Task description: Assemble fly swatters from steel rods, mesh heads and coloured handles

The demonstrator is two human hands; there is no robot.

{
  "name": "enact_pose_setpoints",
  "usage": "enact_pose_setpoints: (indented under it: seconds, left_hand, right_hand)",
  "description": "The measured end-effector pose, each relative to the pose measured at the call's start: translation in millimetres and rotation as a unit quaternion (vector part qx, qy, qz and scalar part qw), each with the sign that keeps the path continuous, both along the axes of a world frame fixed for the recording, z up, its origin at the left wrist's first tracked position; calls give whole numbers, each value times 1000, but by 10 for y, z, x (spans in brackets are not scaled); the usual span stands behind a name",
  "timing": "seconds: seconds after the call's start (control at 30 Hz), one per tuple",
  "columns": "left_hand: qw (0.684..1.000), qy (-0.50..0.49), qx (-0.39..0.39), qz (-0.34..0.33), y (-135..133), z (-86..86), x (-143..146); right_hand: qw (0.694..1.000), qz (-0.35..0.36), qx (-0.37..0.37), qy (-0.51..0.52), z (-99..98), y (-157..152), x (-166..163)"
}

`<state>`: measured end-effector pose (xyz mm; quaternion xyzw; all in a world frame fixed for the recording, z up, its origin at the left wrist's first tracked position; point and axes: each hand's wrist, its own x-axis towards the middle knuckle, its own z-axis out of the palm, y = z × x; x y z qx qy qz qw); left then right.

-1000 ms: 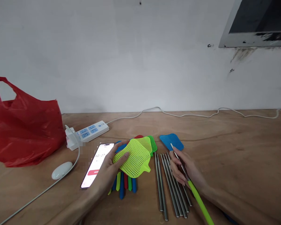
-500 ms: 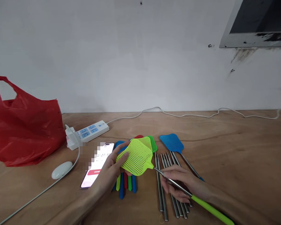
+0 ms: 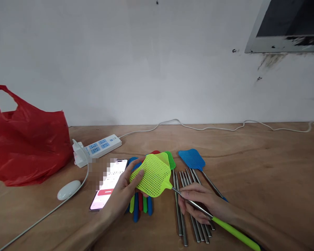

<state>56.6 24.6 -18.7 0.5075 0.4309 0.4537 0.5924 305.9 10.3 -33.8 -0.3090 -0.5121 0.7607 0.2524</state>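
Lime swatter [image 3: 202,211] slants (head [image 3: 151,175] far-left).

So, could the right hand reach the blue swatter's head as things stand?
Probably yes, though not free-handed: the blue swatter's head lies just beyond the right hand, uncovered, but that hand holds a metal rod with a yellow-green handle.

Left of the bare left hand [image 3: 127,184], part of a rectangular white-screened phone [image 3: 117,174] is pixelated; farther left, the frame cuts off a handled red plastic bag [image 3: 31,146]. Under the bare right hand [image 3: 197,200], slender silvery metal rods [image 3: 196,233] are partly hidden.
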Motion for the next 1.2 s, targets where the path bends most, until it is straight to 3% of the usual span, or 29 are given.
enact_pose_setpoints:
  seconds: [0.13, 0.37, 0.67, 0.8, 0.93, 1.07, 1.2]
  left_hand:
    - [998, 39, 44, 1, -68, 49, 22]
    - [997, 22, 72, -32, -155, 15, 107]
    - [997, 40, 23, -58, -102, 27, 64]
    - [1000, 1, 23, -17, -12, -20, 34]
    - [998, -16, 50, 22, 62, -96, 9]
    - [994, 77, 70, -42, 8, -94, 31]
    - [948, 239, 172, -125, -116, -33, 68]
  right_hand:
    - [1000, 8, -13, 6, -46, 11, -14]
    - [999, 6, -12, 31, -74, 9, -22]
    - [999, -2, -15, 29, -152, 51, -9]
    - [998, -43, -7, 33, -170, 87, -21]
    - [977, -187, -47, 90, -46, 61, -44]
    - [952, -260, -72, 146, 18, 31, -70]
    - [948, -263, -33, 177, -59, 31, -84]
